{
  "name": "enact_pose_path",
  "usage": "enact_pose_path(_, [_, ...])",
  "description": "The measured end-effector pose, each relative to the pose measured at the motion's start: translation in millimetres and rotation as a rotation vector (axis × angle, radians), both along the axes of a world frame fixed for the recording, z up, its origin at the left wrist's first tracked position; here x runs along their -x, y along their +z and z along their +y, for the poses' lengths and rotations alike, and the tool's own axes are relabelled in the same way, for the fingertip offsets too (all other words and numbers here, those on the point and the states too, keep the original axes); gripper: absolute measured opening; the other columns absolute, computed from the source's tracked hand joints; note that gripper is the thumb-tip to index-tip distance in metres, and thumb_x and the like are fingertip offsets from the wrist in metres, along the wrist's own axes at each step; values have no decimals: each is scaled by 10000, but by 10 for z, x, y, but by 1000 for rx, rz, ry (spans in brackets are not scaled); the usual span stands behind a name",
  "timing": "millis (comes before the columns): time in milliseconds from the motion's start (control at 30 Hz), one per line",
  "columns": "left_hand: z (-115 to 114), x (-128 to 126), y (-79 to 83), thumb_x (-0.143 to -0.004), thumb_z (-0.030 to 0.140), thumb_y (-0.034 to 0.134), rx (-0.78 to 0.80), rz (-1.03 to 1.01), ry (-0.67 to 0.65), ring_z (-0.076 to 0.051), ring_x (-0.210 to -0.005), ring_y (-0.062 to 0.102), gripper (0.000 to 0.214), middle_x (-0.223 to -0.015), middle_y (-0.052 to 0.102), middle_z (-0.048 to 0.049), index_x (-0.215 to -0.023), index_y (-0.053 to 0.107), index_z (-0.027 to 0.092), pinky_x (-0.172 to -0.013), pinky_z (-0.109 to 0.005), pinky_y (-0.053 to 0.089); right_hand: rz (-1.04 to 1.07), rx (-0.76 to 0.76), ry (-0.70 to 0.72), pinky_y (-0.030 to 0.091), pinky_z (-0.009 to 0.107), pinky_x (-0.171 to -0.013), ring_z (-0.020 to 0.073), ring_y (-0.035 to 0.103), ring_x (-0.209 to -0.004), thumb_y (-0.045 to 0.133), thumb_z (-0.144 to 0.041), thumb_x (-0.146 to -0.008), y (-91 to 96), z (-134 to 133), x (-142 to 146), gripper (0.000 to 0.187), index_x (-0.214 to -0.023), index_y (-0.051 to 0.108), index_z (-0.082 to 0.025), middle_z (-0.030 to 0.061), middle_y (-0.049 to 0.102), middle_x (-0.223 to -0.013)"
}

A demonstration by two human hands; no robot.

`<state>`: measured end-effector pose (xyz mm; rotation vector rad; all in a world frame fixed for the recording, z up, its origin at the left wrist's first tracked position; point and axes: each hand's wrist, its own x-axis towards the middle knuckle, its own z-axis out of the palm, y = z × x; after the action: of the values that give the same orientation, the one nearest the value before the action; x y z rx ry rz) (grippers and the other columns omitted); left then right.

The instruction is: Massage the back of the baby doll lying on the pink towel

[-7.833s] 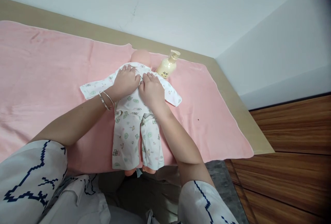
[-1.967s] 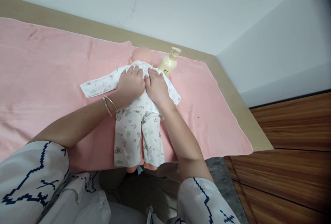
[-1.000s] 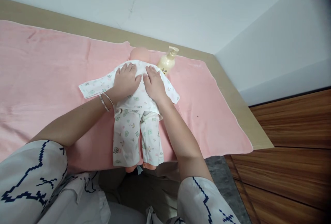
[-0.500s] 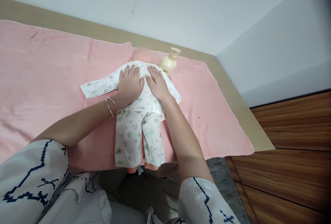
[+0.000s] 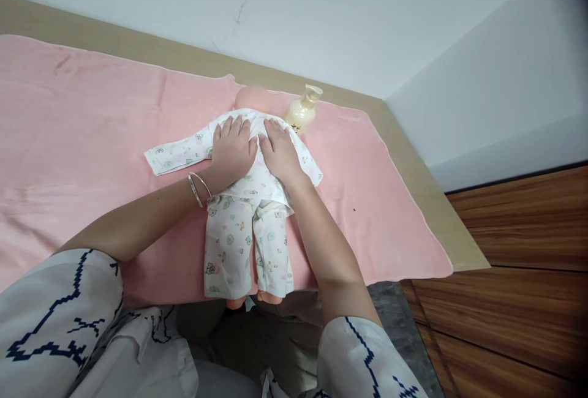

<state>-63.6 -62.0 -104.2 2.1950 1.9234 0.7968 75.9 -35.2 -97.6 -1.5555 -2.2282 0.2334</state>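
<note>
A baby doll lies on a pink blanket, its head toward the wall and its feet at the near edge. It wears a white printed top and matching pants. My left hand rests flat on the left side of the doll's chest, fingers extended. On the right side of the chest lies my right hand, also flat with fingers stretched out. The thumbs are close together near the middle. Beside the doll's head, on the right, stands a cream pump bottle.
The blanket covers most of a light wooden table. A white wall with a crack rises behind it. Wooden drawer fronts stand to the right, lower down.
</note>
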Motion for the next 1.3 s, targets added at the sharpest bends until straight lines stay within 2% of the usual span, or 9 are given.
enact_pose_path(133, [100, 72, 10, -1011, 338, 338, 19, -6, -28, -306, -1543, 300, 541, -1619, 401, -144, -1508, 432, 147, -1278, -534, 189, -78, -69, -118, 331, 539, -1207, 338, 482, -1419, 289, -270, -1027, 97, -228, 170, 511, -1413, 530, -38, 223, 571, -1452])
enact_pose_path(233, [217, 158, 29, -979, 347, 395, 71, -25, -111, -290, -1543, 304, 585, -1628, 388, -141, -1524, 411, 136, -1288, -533, 175, -120, -73, -116, 360, 524, -1186, 361, 527, -1370, 307, -246, -1014, 151, -320, 236, 495, -1375, 553, -11, 247, 598, -1407])
enact_pose_path(367, [170, 137, 60, -982, 303, 373, 62, -20, -112, -310, -1538, 310, 565, -1622, 393, -154, -1516, 417, 126, -1278, -557, 196, -90, -49, -87, 334, 514, -1213, 350, 481, -1414, 310, -250, -1009, 154, -253, 192, 510, -1398, 534, -8, 243, 553, -1459])
enact_pose_path(467, [7, 31, 62, -1006, 241, 302, -10, 33, -106, -353, -1525, 320, 537, -1598, 402, -222, -1485, 439, 38, -1273, -544, 216, -3, -9, -17, 284, 502, -1252, 292, 384, -1494, 319, -239, -988, 103, -130, 102, 528, -1454, 488, -58, 192, 467, -1555])
enact_pose_path(567, [-85, -35, 41, -1006, 214, 318, -52, 79, -136, -385, -1509, 339, 529, -1578, 414, -251, -1461, 458, -17, -1273, -516, 231, 74, 2, 43, 237, 516, -1272, 269, 350, -1515, 333, -228, -962, 41, -42, 35, 530, -1448, 496, -95, 163, 449, -1575])
enact_pose_path(767, [-32, -21, -22, -985, 200, 400, -99, 59, -115, -372, -1497, 368, 491, -1565, 453, -214, -1432, 492, 19, -1267, -519, 260, 99, -11, 37, 211, 538, -1279, 291, 332, -1522, 325, -243, -963, -11, -31, 29, 545, -1457, 484, -79, 172, 439, -1579])
enact_pose_path(933, [-27, -31, -47, -975, 195, 404, -124, 42, -115, -377, -1488, 384, 491, -1553, 467, -222, -1422, 505, 17, -1261, -525, 267, 110, -21, 38, 214, 544, -1279, 277, 341, -1519, 314, -290, -985, -25, -23, 25, 534, -1459, 486, -116, 150, 452, -1575])
enact_pose_path(1300, [19, -27, -112, -966, 228, 391, -179, -15, -117, -368, -1470, 418, 472, -1521, 511, -218, -1379, 546, 60, -1230, -556, 296, 95, -20, 41, 228, 554, -1267, 293, 344, -1516, 328, -249, -950, -13, -15, 23, 555, -1456, 482, -80, 182, 437, -1578])
